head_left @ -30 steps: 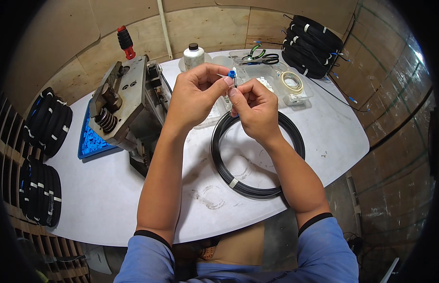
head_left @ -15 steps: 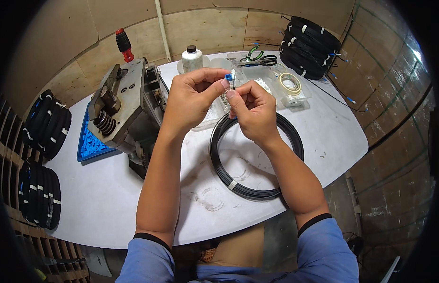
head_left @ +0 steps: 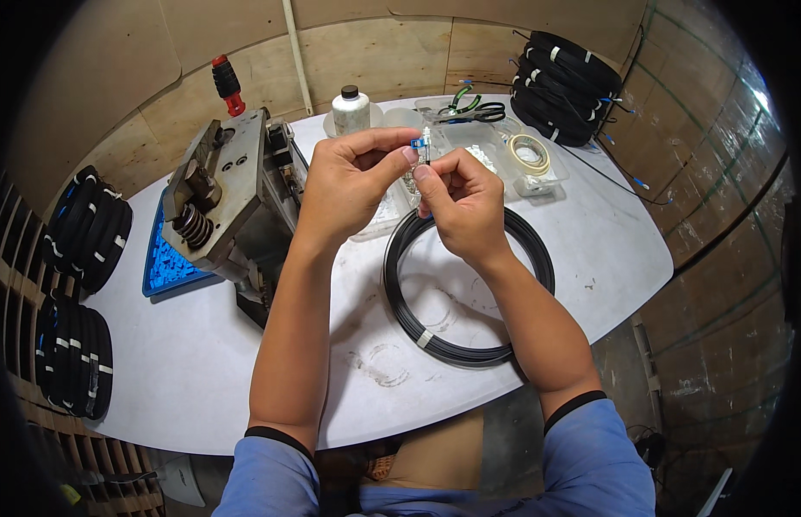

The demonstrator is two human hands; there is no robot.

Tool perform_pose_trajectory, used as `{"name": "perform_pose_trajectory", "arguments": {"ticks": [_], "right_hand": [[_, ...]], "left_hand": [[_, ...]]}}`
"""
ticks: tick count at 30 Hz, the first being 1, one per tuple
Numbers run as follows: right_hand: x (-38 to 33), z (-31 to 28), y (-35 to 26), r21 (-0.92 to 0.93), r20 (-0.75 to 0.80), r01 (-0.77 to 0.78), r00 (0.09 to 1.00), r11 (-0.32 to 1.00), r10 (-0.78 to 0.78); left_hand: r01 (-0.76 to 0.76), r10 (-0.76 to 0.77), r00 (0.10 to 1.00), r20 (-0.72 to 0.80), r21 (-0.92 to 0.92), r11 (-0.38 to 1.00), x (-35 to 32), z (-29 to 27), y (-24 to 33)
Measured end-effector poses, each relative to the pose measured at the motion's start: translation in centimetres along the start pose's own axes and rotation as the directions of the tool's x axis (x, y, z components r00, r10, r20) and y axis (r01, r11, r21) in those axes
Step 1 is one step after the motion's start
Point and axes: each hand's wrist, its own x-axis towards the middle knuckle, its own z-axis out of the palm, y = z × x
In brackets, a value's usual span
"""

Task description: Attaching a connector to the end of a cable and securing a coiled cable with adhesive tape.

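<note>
Between the thumb and forefinger of my left hand [head_left: 353,177] is a small blue plastic clip [head_left: 417,144]. My right hand [head_left: 461,200] pinches the end of a black cable [head_left: 428,158], with a whitish connector [head_left: 426,136] at its tip. The blue clip is right beside that connector; whether they touch is too small to tell. Below my right hand, a coil of black cable [head_left: 404,312], bound with a white band, lies on the white table [head_left: 349,405].
At left stands a metal press [head_left: 237,185] beside a blue tray [head_left: 181,287] of small blue pieces. Behind my hands are a white bottle [head_left: 351,112], pliers [head_left: 456,105], scissors [head_left: 487,112] and a tape roll [head_left: 547,157]. Stacked black coils [head_left: 562,86] stand far right, more coils [head_left: 73,353] at left.
The blue clip has turned slightly in my left fingertips and sits a touch lower. Both hands stay almost in place.
</note>
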Motion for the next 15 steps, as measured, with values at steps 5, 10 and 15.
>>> {"name": "perform_pose_trajectory", "arguments": {"ticks": [5,10,15], "right_hand": [[0.04,-0.03,-0.10,-0.002,0.011,0.002,1.000,1.000,-0.002],[0.03,-0.14,-0.09,0.005,0.010,0.002,1.000,1.000,-0.002],[0.06,-0.09,-0.13,0.018,0.017,0.002,1.000,1.000,-0.002]], "left_hand": [[-0.002,0.002,1.000,0.013,-0.013,1.000,0.00,-0.14,-0.01],[0.002,-0.002,1.000,-0.001,-0.012,1.000,-0.03,0.04,0.05],[-0.045,0.045,0.999,-0.009,0.013,0.999,0.02,0.11,-0.09]]}}
